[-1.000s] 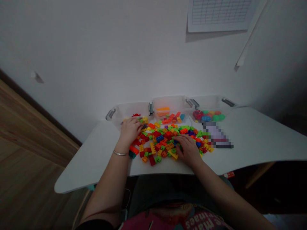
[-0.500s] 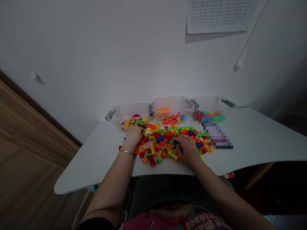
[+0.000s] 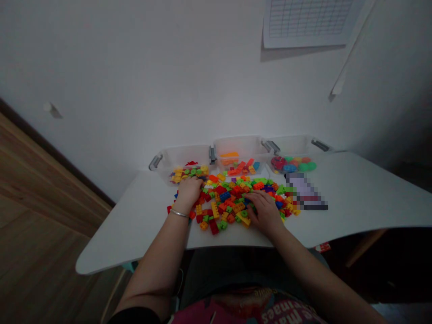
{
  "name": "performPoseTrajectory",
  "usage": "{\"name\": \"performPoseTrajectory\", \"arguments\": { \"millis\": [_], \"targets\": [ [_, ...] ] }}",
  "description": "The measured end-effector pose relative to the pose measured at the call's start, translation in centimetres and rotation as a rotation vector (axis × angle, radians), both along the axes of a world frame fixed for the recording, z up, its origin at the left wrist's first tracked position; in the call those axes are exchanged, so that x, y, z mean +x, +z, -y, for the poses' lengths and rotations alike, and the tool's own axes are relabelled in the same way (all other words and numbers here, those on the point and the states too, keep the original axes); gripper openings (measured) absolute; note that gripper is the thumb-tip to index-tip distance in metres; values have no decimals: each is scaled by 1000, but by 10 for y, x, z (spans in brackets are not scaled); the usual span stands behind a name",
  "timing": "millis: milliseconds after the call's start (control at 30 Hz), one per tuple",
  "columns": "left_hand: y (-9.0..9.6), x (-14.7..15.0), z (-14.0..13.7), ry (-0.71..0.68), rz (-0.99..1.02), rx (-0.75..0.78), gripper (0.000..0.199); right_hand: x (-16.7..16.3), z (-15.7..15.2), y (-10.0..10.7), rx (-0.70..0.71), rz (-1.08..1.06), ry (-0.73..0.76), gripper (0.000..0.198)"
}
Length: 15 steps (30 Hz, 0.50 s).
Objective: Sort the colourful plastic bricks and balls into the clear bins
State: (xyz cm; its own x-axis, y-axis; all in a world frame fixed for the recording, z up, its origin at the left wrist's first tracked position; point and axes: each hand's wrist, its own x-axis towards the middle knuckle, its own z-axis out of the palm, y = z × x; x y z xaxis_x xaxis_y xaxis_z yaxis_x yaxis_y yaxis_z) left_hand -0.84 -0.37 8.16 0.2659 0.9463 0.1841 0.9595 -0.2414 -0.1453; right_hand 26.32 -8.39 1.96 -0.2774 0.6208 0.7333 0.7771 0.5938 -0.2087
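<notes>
A heap of toy building bricks in red, orange, yellow, green and blue spreads over the white table. My left hand, with a silver bangle at the wrist, is at the heap's left end, just in front of the left bin. Its fingers are curled and pressed together; the hand hides whatever they hold, though something dark blue shows near the fingertips. Over the right part of the heap lies my right hand, fingers stretched out and thumb apart. A blue brick shows by its fingertips, apparently not gripped.
Along the wall stand three clear bins: the left bin with bricks, the middle bin with mostly orange pieces, the right bin with rounded coloured pieces. A blurred-out flat device lies right of the heap. The white table's front edge curves.
My left hand has shifted very slightly at the heap's left end. My right hand and the bricks look the same.
</notes>
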Motion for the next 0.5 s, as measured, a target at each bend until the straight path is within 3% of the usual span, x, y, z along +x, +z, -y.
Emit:
{"name": "performPoseTrajectory", "arguments": {
  "millis": [267,400,500],
  "targets": [
    [6,-5,0,21,106,14,15,-1,1,-1,-10,2,-3,32],
    [12,-6,-2,-64,317,74,13,0,0,-1,-3,1,6,32],
    [16,-3,-4,-125,571,211,20,1,0,-1,-14,-6,9,33]
  ]
}}
